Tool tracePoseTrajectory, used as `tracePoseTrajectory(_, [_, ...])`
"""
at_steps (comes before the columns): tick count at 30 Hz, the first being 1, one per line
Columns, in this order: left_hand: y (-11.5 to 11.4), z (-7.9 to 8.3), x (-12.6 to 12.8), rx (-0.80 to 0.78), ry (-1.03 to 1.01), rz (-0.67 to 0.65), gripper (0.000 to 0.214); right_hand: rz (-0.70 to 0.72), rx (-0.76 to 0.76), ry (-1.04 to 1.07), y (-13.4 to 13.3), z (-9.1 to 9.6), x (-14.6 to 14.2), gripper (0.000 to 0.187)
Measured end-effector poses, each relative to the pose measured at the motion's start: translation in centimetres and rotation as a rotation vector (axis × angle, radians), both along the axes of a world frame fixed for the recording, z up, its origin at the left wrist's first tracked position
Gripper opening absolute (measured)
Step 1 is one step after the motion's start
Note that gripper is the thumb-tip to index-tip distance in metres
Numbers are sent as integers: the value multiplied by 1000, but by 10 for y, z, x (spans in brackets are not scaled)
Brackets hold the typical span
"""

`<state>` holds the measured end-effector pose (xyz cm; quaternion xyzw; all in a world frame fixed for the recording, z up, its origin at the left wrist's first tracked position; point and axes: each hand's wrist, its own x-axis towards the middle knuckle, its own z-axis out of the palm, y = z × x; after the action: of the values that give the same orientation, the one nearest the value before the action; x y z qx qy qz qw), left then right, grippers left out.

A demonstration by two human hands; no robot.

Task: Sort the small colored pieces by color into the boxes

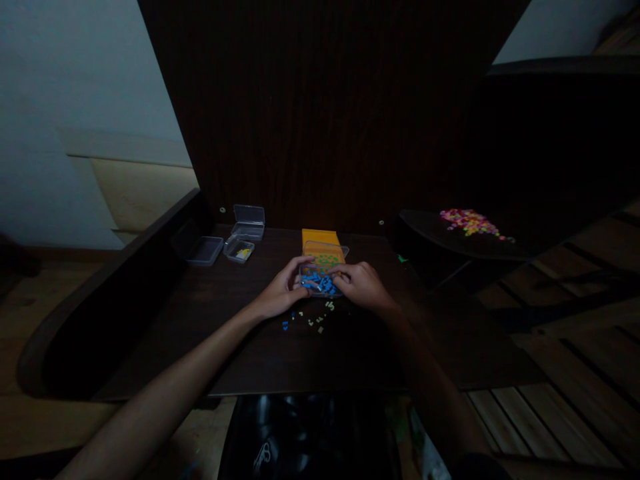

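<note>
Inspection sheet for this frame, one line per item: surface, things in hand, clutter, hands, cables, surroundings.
Surface: dark wooden table, dimly lit.
Things in hand: clear plastic box holding small blue pieces; orange board right behind it.
Clutter: loose small pieces in front of the hands; small clear cases at the far left, one with yellow bits inside.
Hands: left hand and right hand both touch the box; grip unclear.
Cables: nothing seen.
Surroundings: dark panel wall; pink and yellow pile on a side ledge; slatted wooden floor.
</note>
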<state>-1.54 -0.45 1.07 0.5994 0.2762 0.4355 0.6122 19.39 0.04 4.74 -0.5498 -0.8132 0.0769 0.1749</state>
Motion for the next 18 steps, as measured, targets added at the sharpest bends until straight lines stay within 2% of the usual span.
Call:
tracePoseTrajectory(4, [1,-1,1,-13,-10,3,63,28,-24,-18,0,1,-1,29])
tracePoseTrajectory(9, [1,0,1,-16,-4,12,63,65,1,144,1,0,2,26])
tracePoseTrajectory(13, [3,0,0,-15,-1,39,62,338,-98,280,-6,3,0,24])
tracePoseTrajectory(15, [4,-1,0,-6,-3,60,62,489,-163,279,-12,3,-5,24])
tracePoseTrajectory(18, [7,-1,-1,5,1,109,62,611,-183,200,-19,-4,-19,23])
